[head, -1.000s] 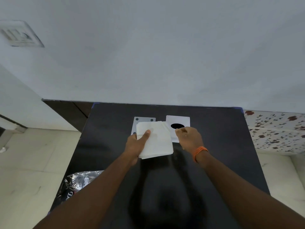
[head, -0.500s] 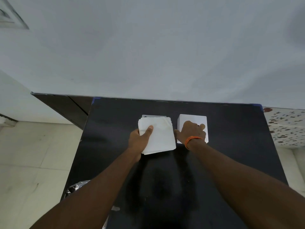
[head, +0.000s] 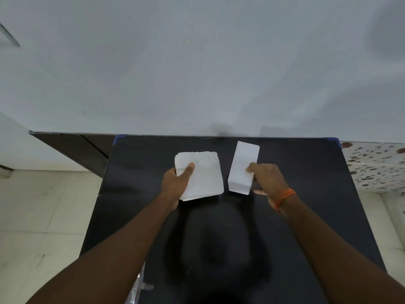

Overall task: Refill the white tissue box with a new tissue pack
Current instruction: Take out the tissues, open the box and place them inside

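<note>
left hand [head: 177,183] closed on tissue stack [head: 200,175], thumb on top, fingers under, above black table [head: 306,194]. right hand [head: 266,183] grips white tissue box [head: 242,170] by its right side, thumb on upper face, box raised and turned on edge. half second ago box sat flat under right palm; stack grip unchanged.
</note>
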